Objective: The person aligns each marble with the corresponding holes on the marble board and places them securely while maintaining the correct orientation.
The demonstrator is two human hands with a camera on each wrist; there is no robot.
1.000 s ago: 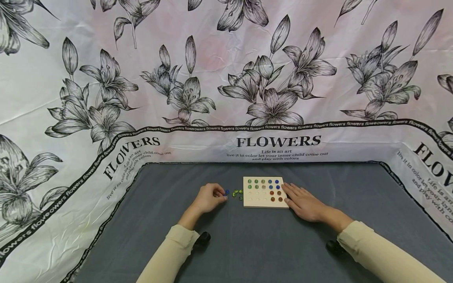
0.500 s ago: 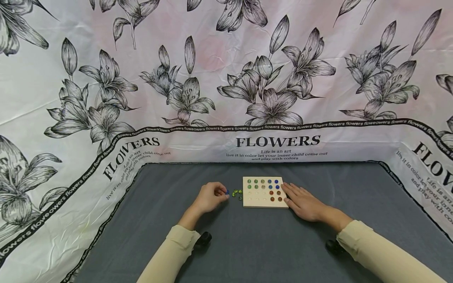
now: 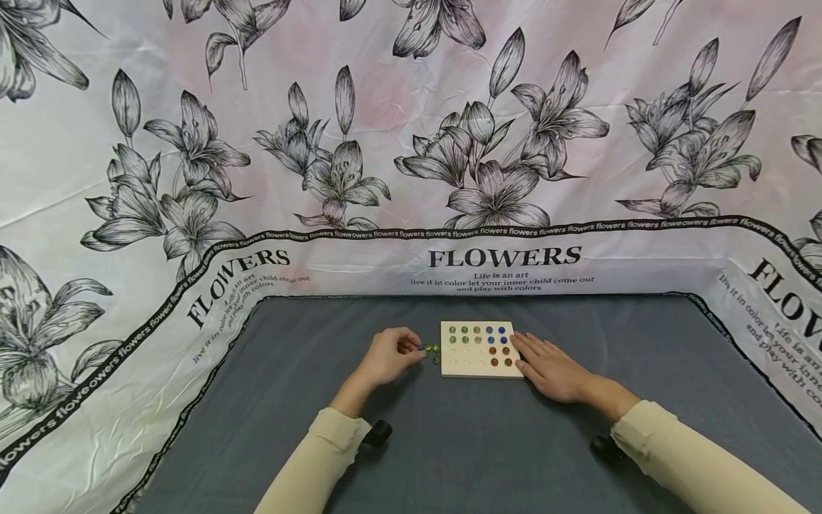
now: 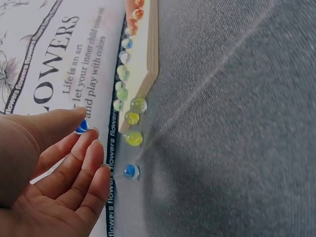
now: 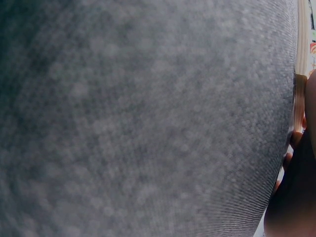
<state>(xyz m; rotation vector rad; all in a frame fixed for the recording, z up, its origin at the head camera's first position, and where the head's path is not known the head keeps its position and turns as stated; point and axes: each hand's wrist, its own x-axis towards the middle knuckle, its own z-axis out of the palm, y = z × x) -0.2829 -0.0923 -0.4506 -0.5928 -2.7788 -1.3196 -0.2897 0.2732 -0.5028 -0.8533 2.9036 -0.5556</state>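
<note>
My left hand (image 3: 388, 357) pinches a blue marble (image 4: 81, 126) between thumb and index finger, with the other fingers loosely curled below. On the cloth near it lie another blue marble (image 4: 131, 171), a yellow-green marble (image 4: 133, 138) and a few more by the board's left side. The pale wooden board (image 3: 460, 369) has rows of round hollows. Green, clear and blue marbles fill its two back rows, and reddish-brown marbles (image 3: 493, 351) sit at the front right. My right hand (image 3: 554, 373) rests flat with straight fingers along the board's right edge; the right wrist view shows mostly cloth.
A dark grey cloth (image 3: 481, 442) covers the table. Behind it hangs a white and pink sheet (image 3: 359, 278) printed with lilies and lettering. Dark camera mounts (image 3: 377, 433) sit under both wrists.
My left hand has moved right, towards the loose marbles and the board, with a blue marble at its fingertips. My right hand and the board stay in place.
</note>
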